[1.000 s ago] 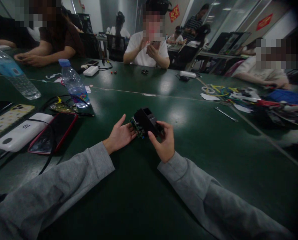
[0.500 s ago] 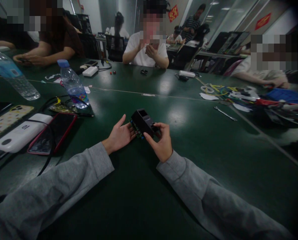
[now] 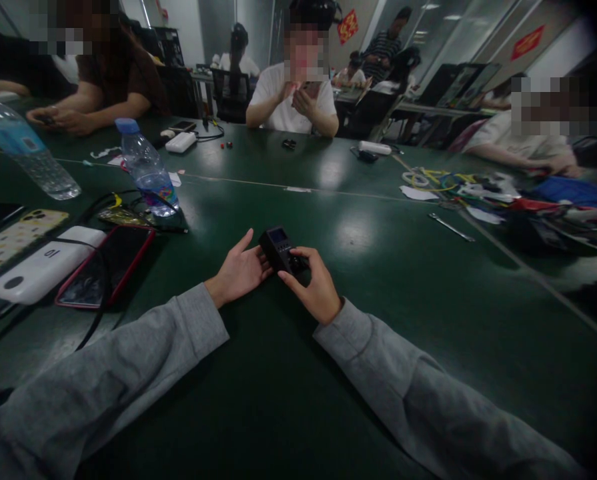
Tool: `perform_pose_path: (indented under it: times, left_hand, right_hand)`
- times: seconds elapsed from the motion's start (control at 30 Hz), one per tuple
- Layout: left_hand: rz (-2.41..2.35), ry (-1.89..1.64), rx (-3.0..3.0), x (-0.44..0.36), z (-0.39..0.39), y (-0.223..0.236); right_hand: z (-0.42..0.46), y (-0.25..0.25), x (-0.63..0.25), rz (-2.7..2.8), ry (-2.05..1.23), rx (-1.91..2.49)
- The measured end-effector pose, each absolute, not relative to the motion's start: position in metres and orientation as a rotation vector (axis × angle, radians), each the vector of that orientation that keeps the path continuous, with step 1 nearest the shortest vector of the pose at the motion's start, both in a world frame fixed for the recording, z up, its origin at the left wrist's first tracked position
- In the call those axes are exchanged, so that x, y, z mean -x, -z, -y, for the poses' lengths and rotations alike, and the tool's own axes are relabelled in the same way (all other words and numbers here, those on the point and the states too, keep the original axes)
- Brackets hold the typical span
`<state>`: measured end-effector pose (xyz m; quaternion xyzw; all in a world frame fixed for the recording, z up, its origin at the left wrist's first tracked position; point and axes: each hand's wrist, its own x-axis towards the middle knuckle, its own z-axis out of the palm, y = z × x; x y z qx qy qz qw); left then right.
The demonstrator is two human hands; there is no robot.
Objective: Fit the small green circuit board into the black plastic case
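In the head view, the left hand (image 3: pixel 241 272) lies palm up and spread wide, its fingertips at the near left side of a black device (image 3: pixel 277 248). The device sits between the hands, tilted, with a small screen on its upper face. The right hand (image 3: pixel 315 283) holds it by the near right end, thumb on one side and fingers on the other. The picture is dim, so whether the left fingers bear any of its weight is hard to tell.

Left of the left hand, on the green desk (image 3: pixel 278 400), a phone in a red case (image 3: pixel 107 263) lies beside a white power bank (image 3: pixel 45 265). Beyond that hand, to the left, stands a bottle with a blue cap (image 3: pixel 145 163). Far to the right of the right hand and beyond it lies a wrench (image 3: pixel 451 227), with tangled cables (image 3: pixel 428 179) farther off. Straight beyond both hands sits a person in a white shirt (image 3: pixel 273 110).
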<state>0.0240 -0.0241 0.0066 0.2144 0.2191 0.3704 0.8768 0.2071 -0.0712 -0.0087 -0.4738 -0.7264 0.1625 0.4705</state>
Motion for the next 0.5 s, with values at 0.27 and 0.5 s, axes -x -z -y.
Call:
perform_pose_path:
  times: [0.27, 0.5]
  left_hand:
    - [-0.463, -0.765, -0.430, -0.0230, 0.0245, -0.0072]
    - [-0.455, -0.767, -0.461, -0.0215, 0.0236, -0.0046]
  right_hand:
    - [0.0699, 0.0121, -0.2080, 1.686, -0.453, 1.164]
    - [0.0704, 0.0114, -0.2076, 1.697, -0.479, 1.153]
